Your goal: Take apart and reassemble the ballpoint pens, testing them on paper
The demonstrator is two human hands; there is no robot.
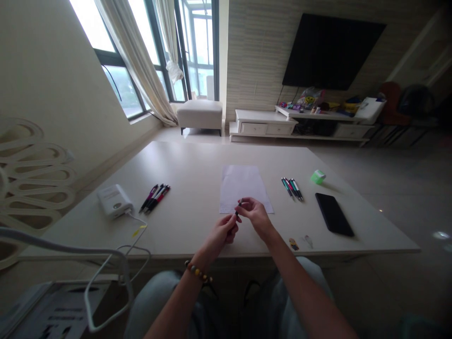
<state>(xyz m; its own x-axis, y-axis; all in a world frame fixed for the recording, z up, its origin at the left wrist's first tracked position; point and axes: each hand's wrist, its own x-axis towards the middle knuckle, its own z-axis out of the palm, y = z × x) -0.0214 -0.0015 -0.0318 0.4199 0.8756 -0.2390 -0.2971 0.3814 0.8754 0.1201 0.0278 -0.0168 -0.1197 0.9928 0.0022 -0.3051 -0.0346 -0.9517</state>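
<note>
One dark pen [238, 210] is pinched by the left hand [225, 229] at its lower end and the right hand [255, 214] higher up, near the close edge of the white paper sheet [242, 182], where light grips aligned with it would likely steady it best.

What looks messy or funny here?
Nothing looks spilled or broken. The messiest bit is the white cable at the lower left: it curls in a big loose loop past the edge of the table, while the paper lies flat.
</note>
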